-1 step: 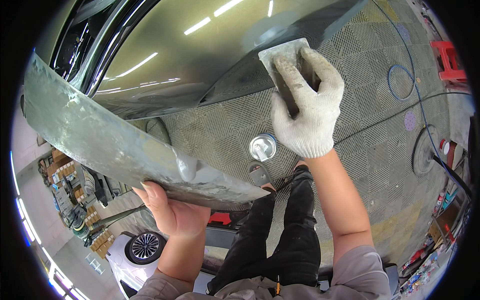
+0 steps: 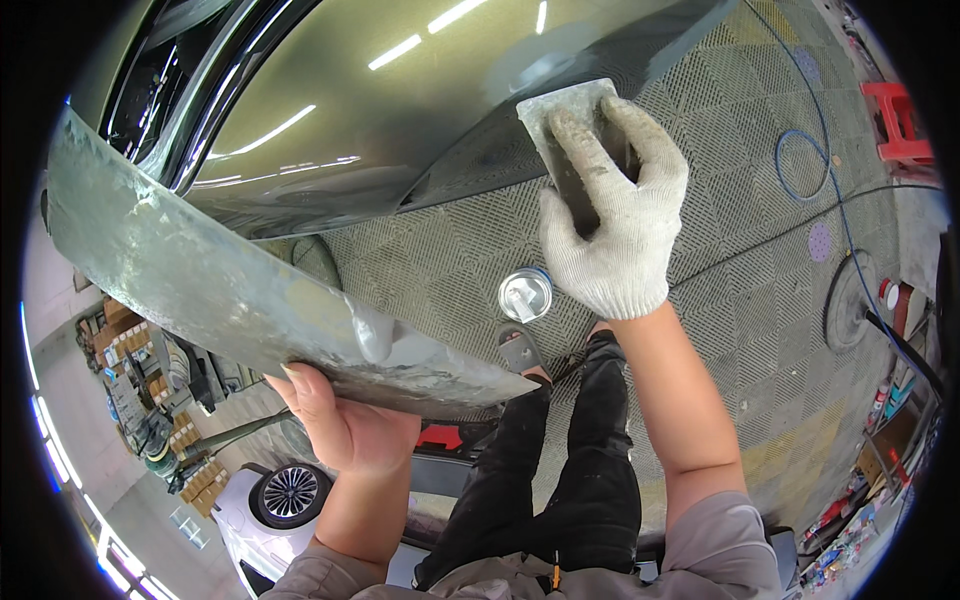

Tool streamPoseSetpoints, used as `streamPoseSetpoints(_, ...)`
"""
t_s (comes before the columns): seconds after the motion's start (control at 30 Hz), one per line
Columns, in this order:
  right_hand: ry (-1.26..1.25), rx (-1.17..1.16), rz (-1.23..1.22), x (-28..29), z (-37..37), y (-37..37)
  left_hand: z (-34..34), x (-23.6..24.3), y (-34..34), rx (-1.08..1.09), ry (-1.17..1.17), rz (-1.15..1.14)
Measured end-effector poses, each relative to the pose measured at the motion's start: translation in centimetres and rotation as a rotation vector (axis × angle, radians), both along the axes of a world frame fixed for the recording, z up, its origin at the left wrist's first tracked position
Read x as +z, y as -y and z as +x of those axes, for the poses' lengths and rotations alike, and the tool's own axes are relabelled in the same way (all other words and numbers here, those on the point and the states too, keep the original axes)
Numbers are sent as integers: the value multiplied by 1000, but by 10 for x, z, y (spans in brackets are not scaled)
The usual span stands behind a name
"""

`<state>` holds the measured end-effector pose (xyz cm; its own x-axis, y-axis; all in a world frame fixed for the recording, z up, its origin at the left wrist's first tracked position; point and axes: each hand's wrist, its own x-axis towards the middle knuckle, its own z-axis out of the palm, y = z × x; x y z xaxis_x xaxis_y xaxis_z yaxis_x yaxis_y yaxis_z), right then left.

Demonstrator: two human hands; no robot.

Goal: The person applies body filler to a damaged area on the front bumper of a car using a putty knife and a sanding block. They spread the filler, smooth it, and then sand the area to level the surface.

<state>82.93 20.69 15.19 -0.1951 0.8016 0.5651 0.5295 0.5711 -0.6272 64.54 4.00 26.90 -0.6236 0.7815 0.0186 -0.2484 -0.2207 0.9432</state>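
Observation:
My left hand (image 2: 352, 425) is bare and grips the near edge of a long grey putty board (image 2: 210, 250), thumb at the edge and the other fingers hidden beneath. Smears coat the board, and a pale grey lump of putty (image 2: 374, 335) sits toward its right end. In a white knit glove, my right hand (image 2: 620, 220) pinches a flat putty spreader (image 2: 562, 108), its wide, putty-stained edge pointing away from me. Hand and spreader are in the air, apart from the board. Beyond them stands an olive-green car panel (image 2: 330, 110) with a dull grey patch (image 2: 540, 65).
An open tin (image 2: 525, 295) stands on the grey grid floor (image 2: 740, 290) by my feet. A blue hose (image 2: 800, 190) loops at the right, near a red stool (image 2: 900, 120) and a round base (image 2: 850, 300). Behind at lower left is a pale car (image 2: 250, 530); shelves line the left.
My right hand and the putty spreader have shifted very slightly toward me. My left hand and the board look unmoved.

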Motion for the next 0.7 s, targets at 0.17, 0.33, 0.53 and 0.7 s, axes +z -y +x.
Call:
streamPoseSetpoints(0.17, -85, -45, -173, 19, -4, 11, -1, 1, 3, 34, 30, 0)
streamPoseSetpoints(0.33, -110, -91, -204, 32, -10, 17, -3, 3, 5, 75, 68, 18)
streamPoseSetpoints(0.53, -122, -99, -252, 36, -21, 19, -4, 4, 5, 61, 28, 7)
streamPoseSetpoints(0.7, -406, 212, -382, 38, -3, 47, -7, 10, 5, 62, 12, -34)
